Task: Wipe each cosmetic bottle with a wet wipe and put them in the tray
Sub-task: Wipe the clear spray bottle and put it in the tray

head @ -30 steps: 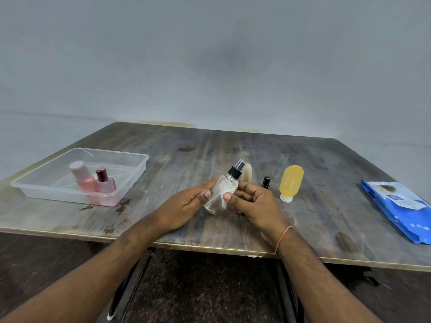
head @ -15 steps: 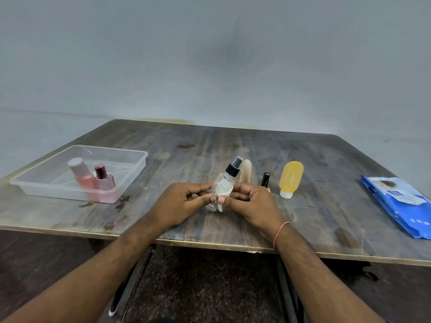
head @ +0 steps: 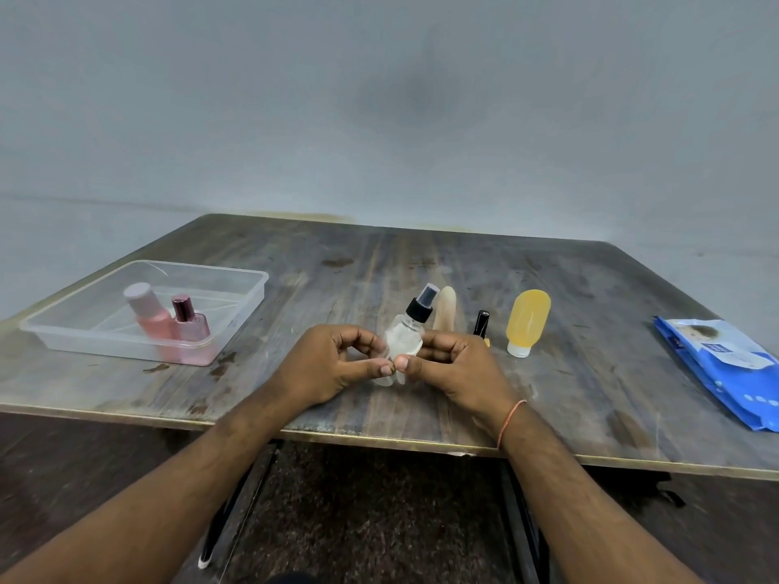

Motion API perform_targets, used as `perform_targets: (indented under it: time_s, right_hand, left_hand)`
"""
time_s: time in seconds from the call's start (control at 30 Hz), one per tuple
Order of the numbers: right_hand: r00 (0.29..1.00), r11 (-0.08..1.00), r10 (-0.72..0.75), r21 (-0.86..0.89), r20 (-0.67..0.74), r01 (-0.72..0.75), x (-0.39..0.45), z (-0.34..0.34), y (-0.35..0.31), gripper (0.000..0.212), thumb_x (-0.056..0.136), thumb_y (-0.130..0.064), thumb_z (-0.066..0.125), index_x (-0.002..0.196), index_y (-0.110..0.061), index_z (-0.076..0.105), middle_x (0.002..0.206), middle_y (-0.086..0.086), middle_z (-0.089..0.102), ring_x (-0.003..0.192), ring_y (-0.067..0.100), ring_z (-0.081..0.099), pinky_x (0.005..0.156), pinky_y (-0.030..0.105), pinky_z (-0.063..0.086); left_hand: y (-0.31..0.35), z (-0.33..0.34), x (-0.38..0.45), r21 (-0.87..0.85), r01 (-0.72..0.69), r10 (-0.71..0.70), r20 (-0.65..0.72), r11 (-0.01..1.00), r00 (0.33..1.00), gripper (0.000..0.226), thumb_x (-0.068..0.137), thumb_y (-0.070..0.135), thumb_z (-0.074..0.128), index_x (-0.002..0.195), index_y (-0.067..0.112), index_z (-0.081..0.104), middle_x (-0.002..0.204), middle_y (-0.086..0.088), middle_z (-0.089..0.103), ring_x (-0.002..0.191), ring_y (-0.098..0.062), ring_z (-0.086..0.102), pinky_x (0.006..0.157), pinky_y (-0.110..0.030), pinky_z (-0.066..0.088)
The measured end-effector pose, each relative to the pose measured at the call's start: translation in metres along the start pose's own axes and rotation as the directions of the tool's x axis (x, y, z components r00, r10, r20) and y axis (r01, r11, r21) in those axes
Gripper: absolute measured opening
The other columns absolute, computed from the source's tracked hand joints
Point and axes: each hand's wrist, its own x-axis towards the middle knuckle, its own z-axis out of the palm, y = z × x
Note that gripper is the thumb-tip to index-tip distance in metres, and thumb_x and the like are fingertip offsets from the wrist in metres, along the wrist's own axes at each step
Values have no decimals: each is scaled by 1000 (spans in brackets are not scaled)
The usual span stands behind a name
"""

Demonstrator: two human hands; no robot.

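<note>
Holding the clear spray bottle point(head: 404, 339) up over the near middle of the counter point(head: 590, 373), both hands work at once. The left hand point(head: 333, 364) has its grip curled round the bottle's lower left side, thumb tip meeting the other thumb in front. The right hand point(head: 451, 364) has its grip wrapped round the right side, with a pale wet wipe point(head: 390, 375) bunched against the bottle's base. The bottle tilts, its black pump top point(head: 420, 307) leaning up and to the right.

Off to the left, the clear tray point(head: 236, 314) sits on the counter with a pink bottle point(head: 147, 316) and a small perfume bottle with a dark red cap point(head: 189, 326) side by side, touching, at its near wall.

Behind the hands, a beige tube point(head: 446, 307) shows, partly hidden. Just right of it stands a little black-capped bottle point(head: 482, 324), then a yellow squeeze bottle point(head: 527, 320) resting on its white cap. Far right, well apart, lies the blue wipes pack point(head: 725, 364). An orange thread point(head: 508, 419) circles the right wrist.
</note>
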Motion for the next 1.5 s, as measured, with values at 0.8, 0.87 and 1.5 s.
perform_targets:
  time_s: [0.8, 0.87, 1.5]
  right_hand:
    - [992, 989, -89, -124, -93, 78, 0, 5, 9, 27, 91, -30, 86, 116, -24, 81, 107, 4, 83, 107, 26, 79, 101, 59, 59]
    - [993, 993, -79, -96, -93, 70, 1, 5, 10, 23, 93, -27, 84, 116, -23, 82, 106, 6, 83, 106, 28, 79, 101, 60, 58]
    - [988, 993, -40, -116, -151, 22, 7, 2, 16, 20, 99, -22, 77, 118, -18, 81, 103, 4, 84, 103, 27, 80, 99, 59, 60]
  left_hand:
    - [1, 7, -6, 352, -108, 61, 141, 930, 988, 61, 84, 69, 77, 138, 48, 59, 127, 29, 70, 112, 8, 65, 93, -28, 57]
    - [0, 6, -6, 297, -117, 72, 158, 948, 985, 58, 89, 60, 78, 142, 48, 60, 126, 31, 72, 111, 12, 66, 93, -24, 56]
    - [-22, 6, 1, -85, -50, 66, 193, 995, 979, 33, 99, 50, 66, 131, 43, 69, 79, -2, 62, 72, -22, 51, 69, -44, 50]
